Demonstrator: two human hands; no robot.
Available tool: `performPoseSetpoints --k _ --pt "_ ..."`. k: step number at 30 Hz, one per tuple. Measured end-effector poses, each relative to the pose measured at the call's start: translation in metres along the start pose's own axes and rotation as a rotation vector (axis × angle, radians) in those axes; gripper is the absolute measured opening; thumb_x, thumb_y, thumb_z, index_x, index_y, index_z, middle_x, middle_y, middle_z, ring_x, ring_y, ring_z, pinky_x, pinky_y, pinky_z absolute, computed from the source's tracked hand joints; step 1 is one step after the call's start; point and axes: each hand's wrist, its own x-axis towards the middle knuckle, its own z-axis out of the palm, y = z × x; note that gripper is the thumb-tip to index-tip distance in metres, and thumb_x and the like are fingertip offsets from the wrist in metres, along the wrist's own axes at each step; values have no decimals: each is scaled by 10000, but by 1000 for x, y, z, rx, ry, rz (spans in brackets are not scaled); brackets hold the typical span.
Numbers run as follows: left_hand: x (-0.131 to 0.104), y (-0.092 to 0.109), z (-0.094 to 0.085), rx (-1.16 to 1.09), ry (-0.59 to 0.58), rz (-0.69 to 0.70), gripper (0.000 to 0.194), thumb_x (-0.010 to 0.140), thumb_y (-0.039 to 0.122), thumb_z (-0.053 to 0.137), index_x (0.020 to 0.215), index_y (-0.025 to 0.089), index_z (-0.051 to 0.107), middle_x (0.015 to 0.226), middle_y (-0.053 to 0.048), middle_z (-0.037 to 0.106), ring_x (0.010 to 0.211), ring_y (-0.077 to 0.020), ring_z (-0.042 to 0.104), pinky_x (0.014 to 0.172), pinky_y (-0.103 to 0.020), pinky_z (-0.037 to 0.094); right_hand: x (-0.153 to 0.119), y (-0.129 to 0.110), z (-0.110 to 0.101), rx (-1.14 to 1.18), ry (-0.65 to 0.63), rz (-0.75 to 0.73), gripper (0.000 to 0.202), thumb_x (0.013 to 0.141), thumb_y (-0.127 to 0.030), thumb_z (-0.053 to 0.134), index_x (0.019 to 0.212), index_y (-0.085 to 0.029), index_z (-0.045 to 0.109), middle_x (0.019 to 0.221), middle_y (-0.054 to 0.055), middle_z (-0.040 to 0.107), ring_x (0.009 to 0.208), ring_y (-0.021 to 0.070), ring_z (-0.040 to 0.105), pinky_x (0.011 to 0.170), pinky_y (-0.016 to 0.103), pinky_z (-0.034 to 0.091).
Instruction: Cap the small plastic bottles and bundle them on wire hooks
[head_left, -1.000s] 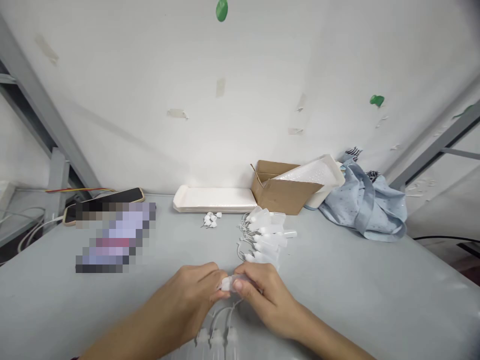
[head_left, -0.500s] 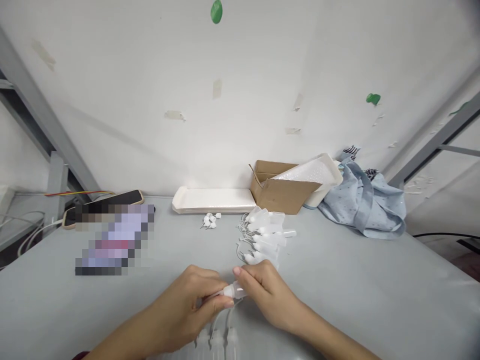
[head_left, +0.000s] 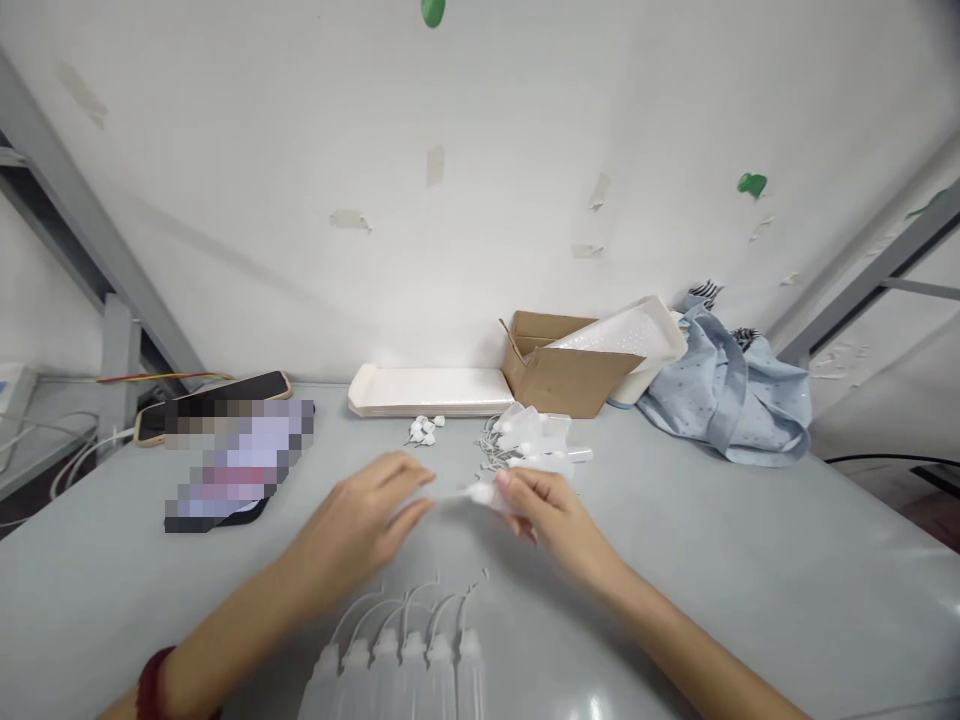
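Observation:
My right hand (head_left: pixel 551 515) grips a small translucent bottle (head_left: pixel 491 495) whose white cap and thin tube point left. Close to the tube's end, my left hand (head_left: pixel 375 505) has its thumb and fingers apart, with nothing between them. Beyond my right hand lies a pile of similar bottles (head_left: pixel 536 435) with thin tubes. Several bottles with bent tubes stand or lie in a row (head_left: pixel 412 670) at the near edge of view. Small white caps (head_left: pixel 425 430) are grouped left of the pile.
At the back are a white tray (head_left: pixel 435 390), an open cardboard box (head_left: pixel 574 380) with white packaging in it, and a blue cloth bag (head_left: pixel 735 395). Two phones, one pixelated (head_left: pixel 240 465) and one dark-screened (head_left: pixel 214 405), lie at the left. A grey frame flanks the table (head_left: pixel 705 570).
My left hand has let go of the bottle's cap end and opened. My right hand has moved up with the bottle. More of the near row now shows.

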Motion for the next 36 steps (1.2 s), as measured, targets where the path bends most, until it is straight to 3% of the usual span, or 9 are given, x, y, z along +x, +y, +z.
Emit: performPoseSetpoints --k 3,7,9,14,23,30,36 --pt "6 -22 -1 114 -1 -123 289 919 280 421 1119 130 566 1108 -127 568 1041 -264 520 877 -437 461 7 2 -16 -76 276 -92 356 884 -468 449 721 -166 544 639 -12 519 503 92 391 504 229 325" --pt "9 -44 8 167 -16 -83 358 931 292 386 1229 145 520 1309 -124 494 1225 -284 387 1016 -486 361 19 13 -40 -259 605 -193 312 876 -447 446 971 -177 570 902 52 613 635 141 497 577 263 397" --pt "9 -50 13 178 -47 -73 385 936 303 378 1288 182 479 1391 -97 438 1283 -301 327 1024 -508 346 25 21 -51 -318 672 -211 331 883 -422 421 1055 -169 548 1027 94 612 797 191 549 659 298 426" --pt "9 -51 18 181 -110 -61 396 953 340 342 1321 248 456 1450 -46 385 1325 -331 270 999 -537 355 34 34 -65 -353 675 -230 330 851 -371 464 1096 -161 534 1138 134 596 1000 253 552 763 354 430" --pt "10 -47 19 188 -106 -65 365 940 290 370 1271 269 522 1469 -29 351 1340 -332 231 1004 -535 341 32 35 -60 -329 609 -238 252 844 -327 497 1014 -173 602 1033 85 644 885 207 581 741 331 459" --pt "11 -40 20 171 -156 -74 370 950 285 348 1283 283 509 1456 -25 376 1328 -323 254 1004 -539 336 36 41 -62 -301 608 -284 314 860 -373 493 1048 -170 642 1161 117 612 1027 225 569 827 360 470" --pt "13 -39 22 150 -190 -23 368 953 323 348 1283 292 508 1427 -40 413 1321 -333 251 1006 -552 320 37 37 -63 -339 523 -228 435 887 -455 456 1222 -205 575 1316 98 532 1246 248 439 1030 444 327"
